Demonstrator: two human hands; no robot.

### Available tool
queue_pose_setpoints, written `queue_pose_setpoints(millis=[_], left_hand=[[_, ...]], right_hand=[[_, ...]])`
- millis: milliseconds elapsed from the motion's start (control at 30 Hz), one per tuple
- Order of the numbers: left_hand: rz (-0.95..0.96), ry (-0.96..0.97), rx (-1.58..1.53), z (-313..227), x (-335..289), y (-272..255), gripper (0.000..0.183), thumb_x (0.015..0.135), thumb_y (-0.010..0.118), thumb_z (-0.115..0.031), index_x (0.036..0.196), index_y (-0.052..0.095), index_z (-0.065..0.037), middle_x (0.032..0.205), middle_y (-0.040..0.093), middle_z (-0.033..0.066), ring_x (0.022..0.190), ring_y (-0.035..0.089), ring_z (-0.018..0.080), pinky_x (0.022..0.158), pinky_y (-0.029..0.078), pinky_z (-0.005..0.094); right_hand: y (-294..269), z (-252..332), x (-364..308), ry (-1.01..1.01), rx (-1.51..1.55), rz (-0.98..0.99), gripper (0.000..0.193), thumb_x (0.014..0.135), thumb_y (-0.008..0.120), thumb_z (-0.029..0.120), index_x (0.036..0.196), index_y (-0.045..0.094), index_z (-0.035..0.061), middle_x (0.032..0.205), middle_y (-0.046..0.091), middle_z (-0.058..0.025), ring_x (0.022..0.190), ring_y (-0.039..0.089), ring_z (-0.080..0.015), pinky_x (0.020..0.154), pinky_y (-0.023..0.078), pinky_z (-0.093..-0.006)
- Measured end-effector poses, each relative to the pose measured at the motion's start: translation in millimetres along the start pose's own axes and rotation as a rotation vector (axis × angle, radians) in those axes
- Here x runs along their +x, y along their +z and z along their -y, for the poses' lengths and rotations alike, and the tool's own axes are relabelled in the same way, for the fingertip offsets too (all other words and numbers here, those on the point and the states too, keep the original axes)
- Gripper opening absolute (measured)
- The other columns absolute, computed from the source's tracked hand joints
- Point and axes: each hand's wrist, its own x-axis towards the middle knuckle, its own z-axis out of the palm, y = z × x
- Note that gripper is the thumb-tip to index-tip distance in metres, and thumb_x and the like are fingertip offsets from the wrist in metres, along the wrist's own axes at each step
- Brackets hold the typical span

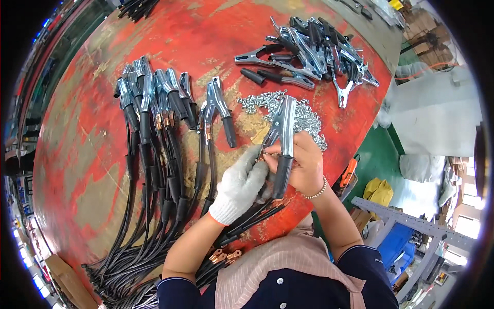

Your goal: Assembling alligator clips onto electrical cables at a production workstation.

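A silver spring clamp (287, 121) with black handle sleeves stands jaw-up between my hands, above the near part of the table. My left hand (242, 183), in a white knitted glove, is closed round the clamp's left handle; the glove partly hides that handle. My bare right hand (304, 165), with a beaded bracelet at the wrist, is behind the right handle. Its thumb and fingertips pinch together between the two handles, by a bit of copper, and what they hold is too small to make out. Loose silver screws and nuts (309, 121) lie just beyond this hand.
Clamps joined to black cables (149, 170) lie in a bundle at left. Another cabled clamp (216, 98) lies nearer the middle. Loose clamps (319, 51) are piled at the far right of the red, worn table (206, 31). Copper lugs (226, 256) show near my lap.
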Motion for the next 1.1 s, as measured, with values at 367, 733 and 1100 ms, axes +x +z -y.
queue_pose_setpoints(millis=[367, 733, 1100], left_hand=[[-0.007, 0.143, 0.123, 7.8, -3.3, 1.6, 0.029, 0.1, 0.044, -0.015, 0.125, 0.049, -0.003, 0.068, 0.057, 0.0044, 0.054, 0.053, 0.0089, 0.049, 0.042, 0.025], [0.054, 0.007, 0.034, 1.9, -5.2, -3.9, 0.04, 0.102, 0.044, -0.022, 0.137, 0.04, -0.003, 0.09, 0.063, 0.004, 0.063, 0.059, 0.0092, 0.049, 0.047, 0.0228], [0.022, 0.002, -0.007, 3.9, -8.4, 0.3, 0.036, 0.102, 0.045, -0.025, 0.132, 0.046, -0.005, 0.086, 0.063, 0.0031, 0.06, 0.059, 0.01, 0.05, 0.047, 0.0238]], right_hand=[[-3.2, 2.2, -1.7, -0.041, -0.098, -0.005, 0.015, 0.068, 0.08, 0.012, 0.078, 0.068, 0.0123, 0.065, 0.052, -0.005, 0.062, 0.053, -0.0248, 0.053, 0.042, -0.0361], [-5.4, 7.4, 1.1, 0.011, -0.089, 0.047, 0.022, 0.068, 0.081, 0.023, 0.08, 0.067, 0.0113, 0.075, 0.057, -0.0053, 0.069, 0.058, -0.0253, 0.061, 0.049, -0.0361], [-5.5, 10.6, -0.4, -0.059, -0.109, 0.028, 0.02, 0.071, 0.079, 0.023, 0.082, 0.067, 0.0095, 0.076, 0.06, -0.006, 0.069, 0.059, -0.026, 0.059, 0.05, -0.0359]])
